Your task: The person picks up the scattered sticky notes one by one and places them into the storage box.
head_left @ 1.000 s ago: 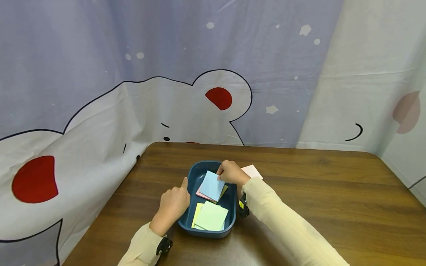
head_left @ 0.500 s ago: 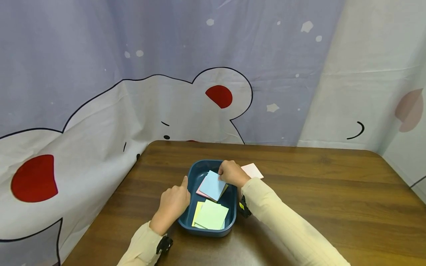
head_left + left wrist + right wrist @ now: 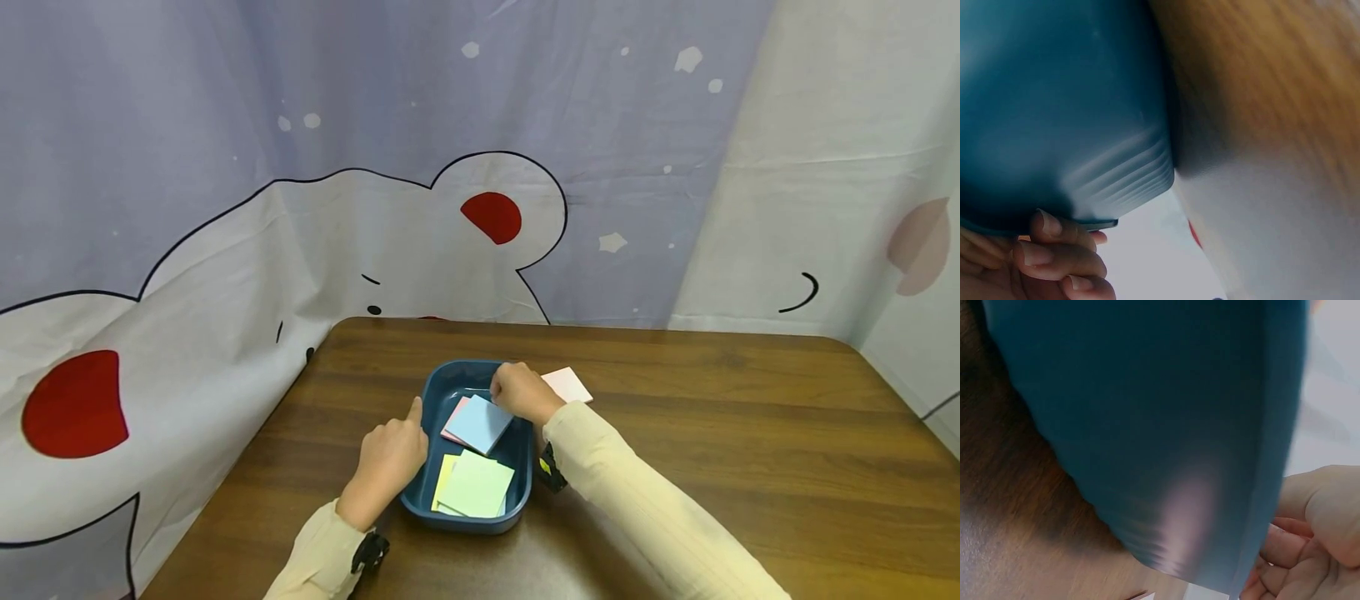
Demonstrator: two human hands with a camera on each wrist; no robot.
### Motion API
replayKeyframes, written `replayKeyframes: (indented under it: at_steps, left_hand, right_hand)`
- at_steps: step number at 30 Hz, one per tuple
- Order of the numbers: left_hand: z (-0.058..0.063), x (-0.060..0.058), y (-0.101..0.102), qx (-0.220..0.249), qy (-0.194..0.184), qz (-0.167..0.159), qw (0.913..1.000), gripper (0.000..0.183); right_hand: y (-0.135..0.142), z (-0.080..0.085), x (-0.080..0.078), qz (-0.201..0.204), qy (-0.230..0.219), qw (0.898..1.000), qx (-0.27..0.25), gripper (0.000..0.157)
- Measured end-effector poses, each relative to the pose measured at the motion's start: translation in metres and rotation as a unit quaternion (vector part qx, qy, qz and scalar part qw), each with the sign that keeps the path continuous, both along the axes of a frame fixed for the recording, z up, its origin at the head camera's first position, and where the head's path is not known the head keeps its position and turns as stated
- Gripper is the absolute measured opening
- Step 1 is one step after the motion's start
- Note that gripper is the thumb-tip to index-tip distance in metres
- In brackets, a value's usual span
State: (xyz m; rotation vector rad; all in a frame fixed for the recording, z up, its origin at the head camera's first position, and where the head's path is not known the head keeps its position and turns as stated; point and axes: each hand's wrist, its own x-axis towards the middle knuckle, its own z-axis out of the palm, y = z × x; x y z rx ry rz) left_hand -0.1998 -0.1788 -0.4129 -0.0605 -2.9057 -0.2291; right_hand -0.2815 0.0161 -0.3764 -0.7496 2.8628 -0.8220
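A dark blue plastic bin (image 3: 517,500) stands on the table. My left hand (image 3: 393,454) is at its left rim in the head view, index finger pointing along it. In the left wrist view, the other fingers (image 3: 1063,250) curl against the outside below the rim. Over the far right rim, my right hand (image 3: 525,392) reaches in with bent fingers, right at the upper edge of a light blue sticky note pad (image 3: 480,425). The bin wall hides its fingertips in the right wrist view. A pink pad (image 3: 452,423) peeks out beneath the blue one.
Nearer in the bin, a pale green sticky note pad (image 3: 476,485) overlaps a yellow one (image 3: 442,479). A pale pink pad (image 3: 567,385) lies on the wooden table (image 3: 712,417), right of the bin. A printed curtain (image 3: 337,242) hangs behind the table.
The blue pad has turned and dropped lower beneath my right fingertips, covering the olive pad that showed at its right. Both hands stay nearly in place.
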Motion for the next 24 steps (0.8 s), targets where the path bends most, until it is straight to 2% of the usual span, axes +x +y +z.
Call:
replayKeyframes:
  at_steps: [4,14,24]
  left_hand:
    - [0.000,0.000,0.000,-0.001,-0.001,-0.001,1.0000,0.051]
    - [0.001,0.001,0.001,-0.004,-0.003,0.001,1.0000,0.052]
    - [0.001,0.001,0.001,-0.006,-0.005,0.000,1.0000,0.052]
  right_hand:
    - [0.002,0.002,-0.001,0.007,-0.012,1.000,-0.023,0.019]
    - [0.008,0.004,-0.002,0.010,-0.029,0.997,-0.075,0.019]
    - [0.017,0.010,-0.005,-0.025,-0.022,0.994,-0.108,0.016]
